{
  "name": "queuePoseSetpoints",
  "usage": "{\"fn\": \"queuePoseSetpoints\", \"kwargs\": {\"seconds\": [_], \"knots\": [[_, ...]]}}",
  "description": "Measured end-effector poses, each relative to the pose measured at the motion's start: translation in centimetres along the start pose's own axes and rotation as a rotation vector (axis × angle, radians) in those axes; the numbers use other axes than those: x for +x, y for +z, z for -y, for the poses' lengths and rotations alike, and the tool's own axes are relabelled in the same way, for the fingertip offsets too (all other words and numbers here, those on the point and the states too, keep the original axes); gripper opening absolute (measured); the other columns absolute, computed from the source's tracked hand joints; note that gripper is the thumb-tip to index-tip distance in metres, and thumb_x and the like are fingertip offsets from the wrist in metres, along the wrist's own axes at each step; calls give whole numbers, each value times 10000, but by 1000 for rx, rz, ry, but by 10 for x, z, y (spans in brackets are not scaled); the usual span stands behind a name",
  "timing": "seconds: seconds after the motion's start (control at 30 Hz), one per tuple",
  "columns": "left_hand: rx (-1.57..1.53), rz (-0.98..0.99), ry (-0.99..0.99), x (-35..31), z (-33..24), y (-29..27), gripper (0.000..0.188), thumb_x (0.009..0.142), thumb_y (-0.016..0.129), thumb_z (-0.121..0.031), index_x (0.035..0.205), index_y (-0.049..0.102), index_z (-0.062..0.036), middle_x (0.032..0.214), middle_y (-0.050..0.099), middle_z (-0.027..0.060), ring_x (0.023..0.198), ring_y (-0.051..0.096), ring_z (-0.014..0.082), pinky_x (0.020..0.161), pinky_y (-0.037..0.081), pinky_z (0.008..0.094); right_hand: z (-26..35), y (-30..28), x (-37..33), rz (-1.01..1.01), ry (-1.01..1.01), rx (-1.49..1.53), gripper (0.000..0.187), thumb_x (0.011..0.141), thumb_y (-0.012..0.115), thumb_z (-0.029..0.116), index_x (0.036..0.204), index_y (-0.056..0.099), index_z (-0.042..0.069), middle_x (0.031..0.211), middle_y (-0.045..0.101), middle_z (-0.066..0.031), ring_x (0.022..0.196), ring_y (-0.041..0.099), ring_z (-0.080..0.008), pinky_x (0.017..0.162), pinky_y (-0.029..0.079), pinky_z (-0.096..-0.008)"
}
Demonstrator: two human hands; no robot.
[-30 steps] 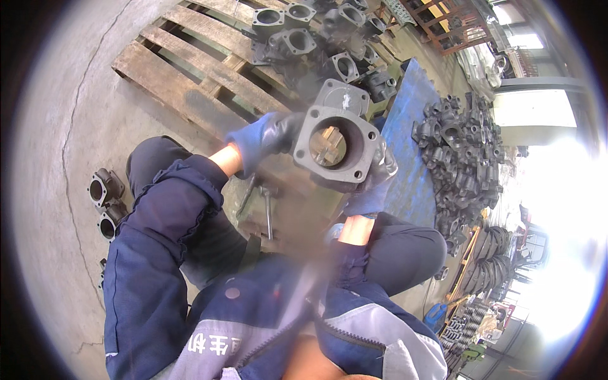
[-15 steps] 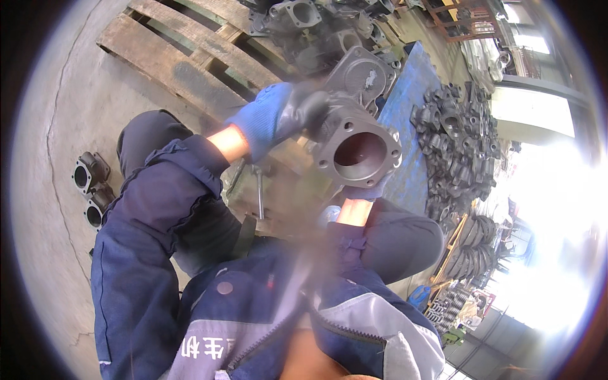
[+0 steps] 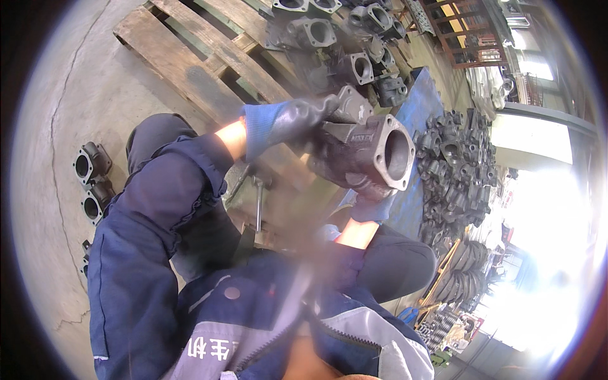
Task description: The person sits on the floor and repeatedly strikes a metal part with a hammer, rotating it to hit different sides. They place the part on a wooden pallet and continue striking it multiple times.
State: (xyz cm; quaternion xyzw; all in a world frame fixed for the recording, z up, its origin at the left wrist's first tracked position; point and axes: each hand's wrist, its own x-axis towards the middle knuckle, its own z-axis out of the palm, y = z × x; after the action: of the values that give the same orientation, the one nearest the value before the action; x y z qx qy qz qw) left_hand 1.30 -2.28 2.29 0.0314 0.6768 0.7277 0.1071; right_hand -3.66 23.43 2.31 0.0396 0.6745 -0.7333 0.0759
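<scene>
Between my hands is a dark grey cast-metal pipe housing (image 3: 354,149) with a square flange and a wide round bore turned to the right. My left hand (image 3: 294,123), in a blue glove with a black coated palm, is closed on its upper left side. From below, my right hand (image 3: 370,208) supports the housing near the flange; its blue glove cuff shows, while most of its fingers are hidden behind the metal. Beneath the housing, a T-shaped metal tool (image 3: 259,202) is partly visible, touched by neither hand.
A wooden pallet (image 3: 183,60) lies ahead, with several similar castings (image 3: 316,31) at its far right. A blue surface (image 3: 424,88) runs along the right, beside a large heap of dark castings (image 3: 453,164). More flanged housings (image 3: 92,164) stand on the concrete floor at far left.
The housing has turned in my hands, its bore swinging from facing me toward the right. Both hands still hold it, and the view has shifted slightly.
</scene>
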Motion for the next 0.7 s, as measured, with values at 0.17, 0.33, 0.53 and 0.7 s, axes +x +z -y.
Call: {"fn": "queuePoseSetpoints", "kwargs": {"seconds": [0.17, 0.33, 0.53, 0.7], "knots": [[-68, 22, -71, 6, 6, -4, 818, 937, 151, -773, 1234, 631, -182, 678, 631, 29, 526, 520, 95, 481, 437, 279, 8, -2, -1, -1, -19, -185, 502, 1026, 416, 473, 1265, 536, 49, 1029, 598, -70, 790, 564, -148, 671, 495, -297], [-90, 3, -61, 12, 25, -12, 909, 918, 124, -799, 1285, 610, -123, 663, 613, 14, 529, 511, 93, 496, 421, 256, 15, -2, -1, -8, -27, -311, 578, 1024, 397, 527, 1316, 521, 44, 1071, 602, -79, 801, 568, -150, 673, 495, -303], [-176, -38, 70, 2, 53, -23, 521, 958, 477, -498, 1189, 551, -38, 820, 517, 65, 942, 589, 167, 830, 470, 364, 33, 12, -13, -23, 96, -242, 653, 1029, 368, 585, 1382, 502, 52, 1165, 581, -97, 894, 554, -163, 713, 484, -307], [615, -218, 67, -3, 67, -23, 948, 788, 757, -196, 1524, 194, 4, 1386, 468, 257, 1214, 542, 345, 1024, 438, 380, 38, 36, -30, -97, 0, 136, 623, 1032, 327, 609, 1113, 612, 61, 672, 529, 7, 510, 434, -67, 480, 365, -206]]}}
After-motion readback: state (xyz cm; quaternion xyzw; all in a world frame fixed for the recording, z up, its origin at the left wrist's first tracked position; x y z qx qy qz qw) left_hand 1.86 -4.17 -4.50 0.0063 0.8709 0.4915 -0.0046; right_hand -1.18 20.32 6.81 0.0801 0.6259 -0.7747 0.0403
